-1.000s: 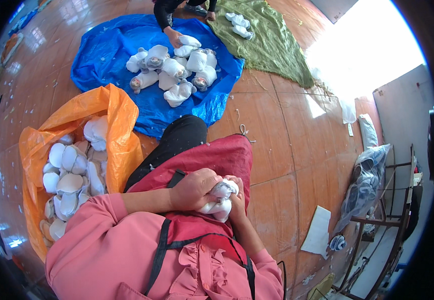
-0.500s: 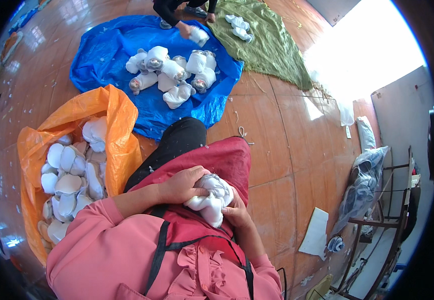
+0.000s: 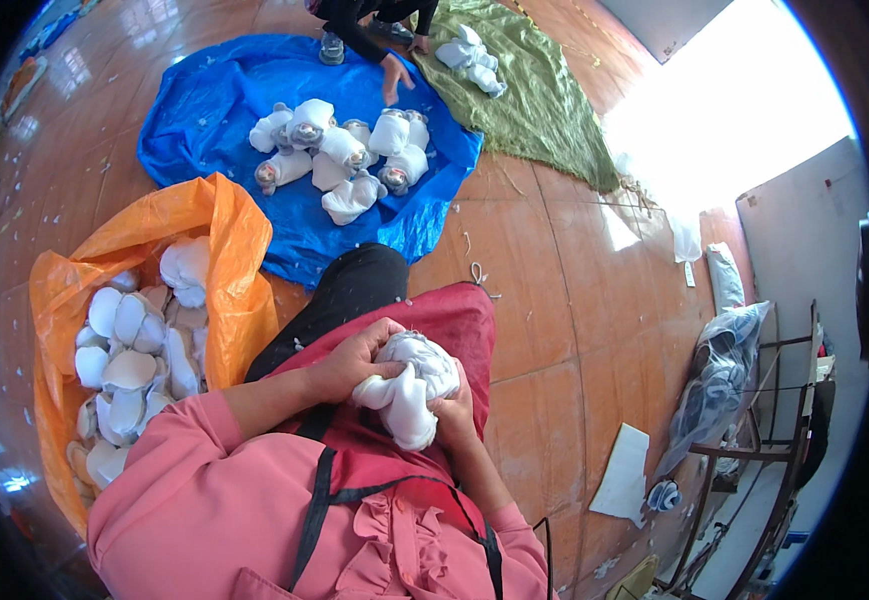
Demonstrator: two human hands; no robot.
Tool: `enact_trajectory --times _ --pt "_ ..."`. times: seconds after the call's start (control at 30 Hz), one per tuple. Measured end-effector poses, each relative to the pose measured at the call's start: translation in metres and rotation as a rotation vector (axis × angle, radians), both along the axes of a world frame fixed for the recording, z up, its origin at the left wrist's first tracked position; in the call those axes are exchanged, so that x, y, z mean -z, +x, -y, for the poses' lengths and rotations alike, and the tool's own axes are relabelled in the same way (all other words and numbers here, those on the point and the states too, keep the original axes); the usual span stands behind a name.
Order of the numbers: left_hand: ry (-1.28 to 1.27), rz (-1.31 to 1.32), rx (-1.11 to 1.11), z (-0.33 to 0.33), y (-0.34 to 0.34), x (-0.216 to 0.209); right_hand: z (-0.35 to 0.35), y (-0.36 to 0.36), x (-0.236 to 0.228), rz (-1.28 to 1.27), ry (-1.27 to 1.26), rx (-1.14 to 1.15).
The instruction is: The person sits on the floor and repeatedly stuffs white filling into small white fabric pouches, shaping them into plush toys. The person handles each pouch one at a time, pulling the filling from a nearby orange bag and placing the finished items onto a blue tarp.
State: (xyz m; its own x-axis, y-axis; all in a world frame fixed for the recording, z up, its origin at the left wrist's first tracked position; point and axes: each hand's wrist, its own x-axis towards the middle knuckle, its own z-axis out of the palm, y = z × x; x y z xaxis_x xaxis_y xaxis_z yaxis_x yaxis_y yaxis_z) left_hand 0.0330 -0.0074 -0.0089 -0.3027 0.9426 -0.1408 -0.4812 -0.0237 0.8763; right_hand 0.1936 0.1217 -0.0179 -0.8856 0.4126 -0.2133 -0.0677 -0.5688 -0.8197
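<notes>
Above my lap, both hands are closed round a soft white fabric bundle (image 3: pixel 409 395) with folds and a bulging lower end. My left hand (image 3: pixel 359 365) grips its upper left side, the thumb pressed across the cloth. My right hand (image 3: pixel 457 412) holds the lower right side, its fingers partly hidden behind the bundle. A red apron (image 3: pixel 444 325) lies under them. To the left stands an open orange sack (image 3: pixel 239 250) filled with loose white and beige padded pieces (image 3: pixel 131 370).
Ahead, a blue sheet (image 3: pixel 209 100) carries several white bundles with grey edges (image 3: pixel 344 148). A co-worker's bare hand (image 3: pixel 394 78) reaches over it. White bundles (image 3: pixel 472 62) lie on a green sheet (image 3: pixel 544 110). At right are a metal frame (image 3: pixel 754 450), a clear plastic bag (image 3: pixel 719 375) and a white board (image 3: pixel 622 470).
My hands have shifted slightly left, and the bundle between them looks turned, showing more white cloth. The co-worker's hand, which held a white bundle, is now empty; the pile on the green sheet looks larger.
</notes>
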Motion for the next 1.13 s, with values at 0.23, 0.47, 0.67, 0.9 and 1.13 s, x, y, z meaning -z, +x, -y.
enact_trajectory --times 0.23,0.47,0.67,0.9,1.13 --pt "0.059 0.107 -0.059 -0.004 -0.005 -0.011 -0.001 -0.015 -0.008 -0.066 -0.043 -0.019" --pt "0.024 -0.015 -0.136 -0.004 -0.008 -0.005 0.003 -0.025 -0.008 -0.097 -0.069 0.025" --pt "0.03 -0.224 -0.155 -0.002 -0.01 0.007 0.005 -0.024 -0.001 -0.069 -0.088 0.027" --pt "0.026 -0.633 -0.231 0.0 -0.013 0.009 0.007 -0.024 0.014 -0.016 0.145 0.016" --pt "0.004 -0.791 -0.355 -0.002 -0.002 0.008 0.004 -0.024 0.021 0.03 0.164 0.018"
